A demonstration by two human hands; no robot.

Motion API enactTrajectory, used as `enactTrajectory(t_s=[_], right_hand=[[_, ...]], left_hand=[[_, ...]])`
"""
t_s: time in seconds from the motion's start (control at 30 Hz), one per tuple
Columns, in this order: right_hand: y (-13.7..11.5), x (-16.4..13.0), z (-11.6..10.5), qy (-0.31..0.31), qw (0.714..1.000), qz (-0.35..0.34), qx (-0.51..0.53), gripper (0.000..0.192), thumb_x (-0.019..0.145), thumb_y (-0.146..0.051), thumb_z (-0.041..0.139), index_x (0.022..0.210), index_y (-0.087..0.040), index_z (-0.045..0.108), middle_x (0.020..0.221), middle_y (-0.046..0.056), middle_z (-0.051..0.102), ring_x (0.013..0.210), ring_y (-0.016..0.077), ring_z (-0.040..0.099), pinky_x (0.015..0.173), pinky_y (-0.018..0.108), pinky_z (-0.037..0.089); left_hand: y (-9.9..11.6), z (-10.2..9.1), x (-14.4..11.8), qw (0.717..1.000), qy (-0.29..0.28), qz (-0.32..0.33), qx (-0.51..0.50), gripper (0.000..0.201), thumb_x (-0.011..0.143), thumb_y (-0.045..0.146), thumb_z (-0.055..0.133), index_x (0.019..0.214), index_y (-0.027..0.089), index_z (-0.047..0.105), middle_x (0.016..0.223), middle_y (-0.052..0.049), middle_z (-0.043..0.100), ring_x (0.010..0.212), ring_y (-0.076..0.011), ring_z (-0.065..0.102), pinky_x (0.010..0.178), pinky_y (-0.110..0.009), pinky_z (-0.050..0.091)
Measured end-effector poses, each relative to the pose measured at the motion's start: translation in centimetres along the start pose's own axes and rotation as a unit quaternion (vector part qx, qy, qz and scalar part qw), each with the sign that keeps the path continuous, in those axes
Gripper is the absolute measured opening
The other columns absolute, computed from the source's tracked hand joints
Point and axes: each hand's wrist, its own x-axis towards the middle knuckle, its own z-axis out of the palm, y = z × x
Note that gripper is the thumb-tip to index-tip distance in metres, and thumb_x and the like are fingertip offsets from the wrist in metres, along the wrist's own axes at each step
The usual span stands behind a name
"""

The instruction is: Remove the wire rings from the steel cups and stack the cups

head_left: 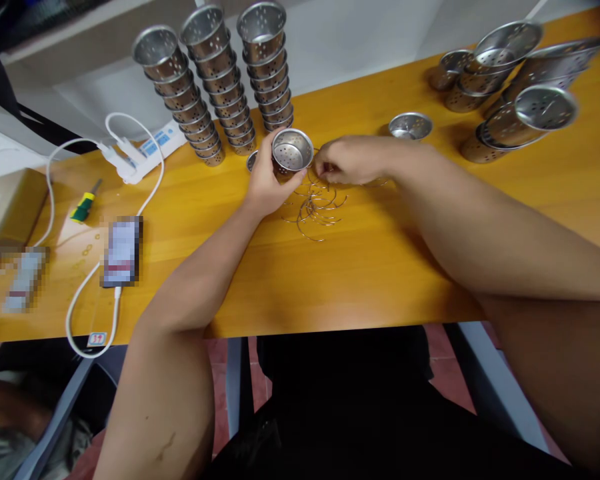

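- Perforated steel cup (292, 151) sits in the left hand (266, 179), fingers wrapped round its side, mouth tilted toward the camera, just above the table (360, 267).
- Right hand (353, 160) is right beside the cup, fingertips pinched together over the wire hooks (316, 207); whether a hook is caught in that grip, I cannot tell.
- Hooks lie in a loose tangle on the table below both hands.
- Three tall stacks of cups (220, 87) stand behind.
- More cups (510, 87) lie tumbled at far right.
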Motion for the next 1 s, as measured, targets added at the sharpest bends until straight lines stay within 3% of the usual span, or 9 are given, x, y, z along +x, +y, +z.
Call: enactTrajectory(t_s=[0.1,0.2,0.3,0.37,0.43,0.63,0.83,1.0], right_hand=[[-0.4,-1.9,-2.9,0.007,0.999,0.027,0.03,0.024,0.113,-0.005,0.082,0.129,-0.021,0.091,0.118,0.01,0.094,0.09,0.0228,0.075,0.09,0.038,0.054],[-0.1,-3.4,-5.2,0.056,0.994,0.059,0.068,0.029,0.114,0.0,0.084,0.133,-0.019,0.091,0.127,0.01,0.095,0.094,0.0182,0.076,0.095,0.036,0.055],[0.1,-4.4,-6.2,0.115,0.982,0.09,0.116,0.02,0.118,-0.005,0.087,0.127,-0.022,0.092,0.106,0.004,0.09,0.078,0.0137,0.068,0.088,0.035,0.054],[-0.2,-4.8,-6.4,0.15,0.969,0.102,0.166,0.01,0.122,-0.015,0.089,0.121,-0.025,0.091,0.089,0.0,0.082,0.066,0.0131,0.06,0.081,0.036,0.052],[-0.8,-5.1,-6.4,0.181,0.955,0.084,0.22,0.01,0.122,-0.02,0.086,0.117,-0.027,0.09,0.084,0.0,0.079,0.066,0.0155,0.062,0.081,0.037,0.054],[-2.0,-5.1,-6.0,0.206,0.936,-0.036,0.282,0.004,0.114,-0.03,0.089,0.115,-0.029,0.092,0.104,0.006,0.086,0.086,0.0215,0.071,0.094,0.041,0.062],[-2.4,-4.1,-4.8,0.184,0.932,-0.039,0.311,0.016,0.103,-0.044,0.098,0.109,-0.031,0.092,0.109,0.008,0.09,0.096,0.0276,0.073,0.098,0.045,0.063],[-2.7,-3.7,-4.4,0.176,0.927,-0.06,0.324,0.01,0.105,-0.036,0.093,0.108,-0.028,0.088,0.113,0.01,0.091,0.098,0.0284,0.075,0.102,0.046,0.063]], left_hand=[[-0.5,0.7,0.0,1.0,0.004,-0.021,-0.008,0.106,0.124,0.078,0.075,0.204,0.041,0.017,0.197,-0.019,0.057,0.187,-0.0405,0.063,0.162,-0.064,0.048],[-1.2,1.4,0.0,1.0,0.007,-0.029,-0.01,0.107,0.123,0.079,0.075,0.205,0.04,0.016,0.195,-0.019,0.057,0.186,-0.0412,0.062,0.161,-0.065,0.047],[-1.6,1.6,-0.2,1.0,0.002,-0.013,0.001,0.106,0.125,0.078,0.073,0.205,0.04,0.015,0.197,-0.02,0.055,0.187,-0.0403,0.061,0.161,-0.063,0.047],[-1.6,1.6,-0.2,1.0,-0.007,-0.01,0.005,0.108,0.124,0.077,0.074,0.205,0.04,0.013,0.197,-0.02,0.055,0.187,-0.041,0.061,0.161,-0.063,0.047],[-1.5,1.5,-0.3,1.0,-0.008,-0.015,0.003,0.108,0.124,0.076,0.075,0.205,0.04,0.014,0.196,-0.019,0.057,0.186,-0.0415,0.062,0.161,-0.064,0.047],[-1.1,1.3,-0.2,1.0,0.006,-0.004,-0.001,0.1,0.124,0.08,0.073,0.201,0.039,0.023,0.192,-0.02,0.06,0.181,-0.0399,0.067,0.158,-0.065,0.051],[-0.5,1.2,0.0,1.0,-0.006,-0.01,-0.014,0.101,0.123,0.08,0.076,0.2,0.039,0.026,0.189,-0.018,0.061,0.182,-0.0411,0.067,0.16,-0.066,0.05],[-1.9,1.7,-0.3,1.0,-0.013,0.004,-0.006,0.104,0.12,0.085,0.075,0.199,0.038,0.026,0.193,-0.018,0.059,0.185,-0.0415,0.064,0.161,-0.064,0.048]])
